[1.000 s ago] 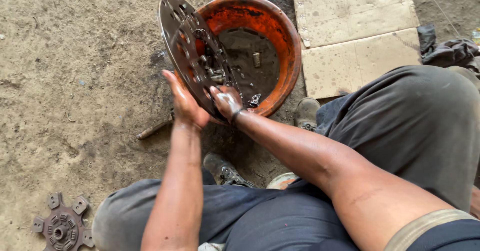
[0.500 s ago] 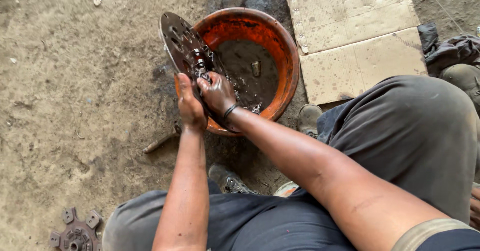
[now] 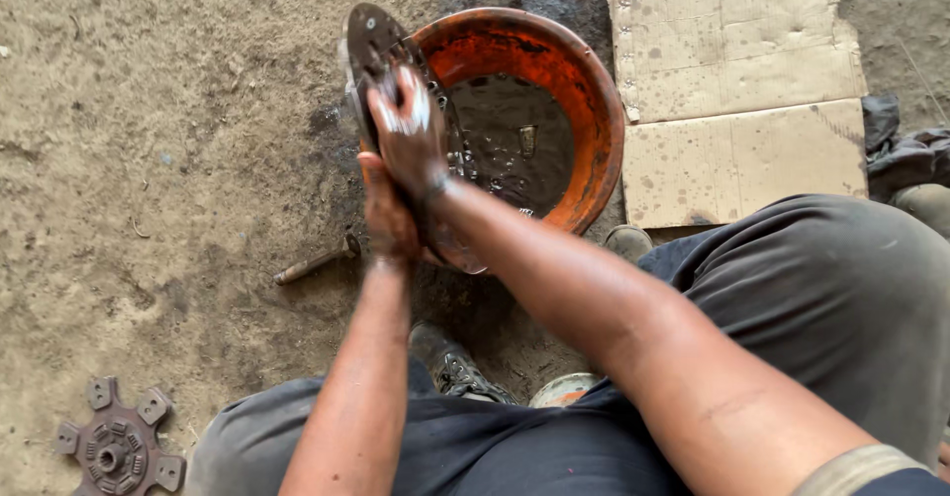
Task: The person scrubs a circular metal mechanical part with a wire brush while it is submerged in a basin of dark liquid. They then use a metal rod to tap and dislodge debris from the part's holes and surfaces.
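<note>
Head view. I look down over my own knees at a dirt floor (image 3: pixel 148 140). An orange basin (image 3: pixel 584 90) sits on the floor at the upper middle, partly filled with dark, oily liquid in which a small metal part (image 3: pixel 527 140) lies near the middle. A round, perforated metal clutch plate (image 3: pixel 368 46) stands on edge at the basin's left rim, tilted, its lower part dipping inside the basin.

My left hand (image 3: pixel 388 214) grips the plate's lower left edge, fingers curled around it, so it is closed on the plate. My right hand (image 3: pixel 408 125) lies flat against the plate's face, fingers spread wide and wet with pale suds, pressing on the metal rather than clasping it. The right forearm crosses over the left wrist.

On the floor just left of the basin's near rim lies a short rusty bolt-like rod (image 3: pixel 315 261), apart from both hands. At the lower left corner of the view rests a paddle-type clutch disc (image 3: pixel 119 446) with its hub facing up, well apart from the basin. Flattened, stained cardboard (image 3: pixel 737 80) lies on the floor touching the basin's right side. A dark rag (image 3: pixel 905 145) lies at the right edge beyond the cardboard. My shoe (image 3: pixel 450 362) shows between my knees, below the basin.
</note>
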